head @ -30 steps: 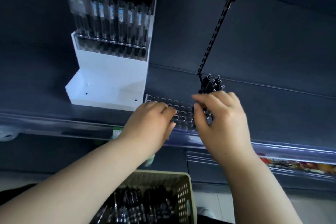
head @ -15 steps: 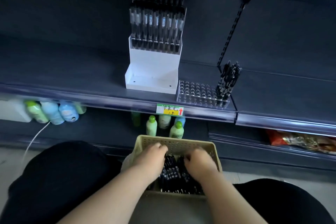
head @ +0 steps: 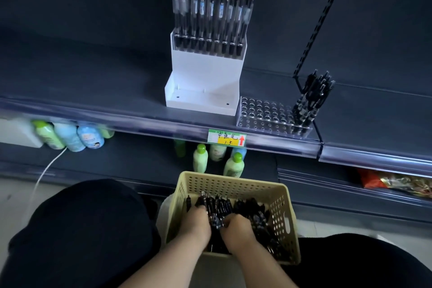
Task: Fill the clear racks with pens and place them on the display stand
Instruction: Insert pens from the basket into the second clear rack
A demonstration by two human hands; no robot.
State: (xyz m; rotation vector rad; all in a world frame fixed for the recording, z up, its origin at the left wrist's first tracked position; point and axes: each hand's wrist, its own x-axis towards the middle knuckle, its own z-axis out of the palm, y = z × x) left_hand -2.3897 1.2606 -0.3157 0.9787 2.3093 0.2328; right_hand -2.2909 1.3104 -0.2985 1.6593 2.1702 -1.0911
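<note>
1. Whereas a second ago both hands were up on the shelf (head: 117,82) working at the clear rack (head: 264,113), they have now dropped into the basket (head: 286,208) between the knees, and the view has tipped down with them.
2. That looks like a refill trip. The clear rack sits on the shelf just beside the white display stand (head: 205,77). Only its right end holds standing pens (head: 311,98) and most holes are bare, so it seems far from ready to go onto the stand.
3. The left hand (head: 195,222) grips a small bunch of loose pens (head: 257,215) that pokes up past its knuckles. The right hand (head: 236,225) curls down into the pile close beside it.
4. Hidden: the right hand's fingertips are buried among the loose pens, so I cannot tell whether they have closed on any.
5. Cut off or dim: the stand's upper rows run out of the top edge, and the basket is too dark to count the pens gathered.
</note>
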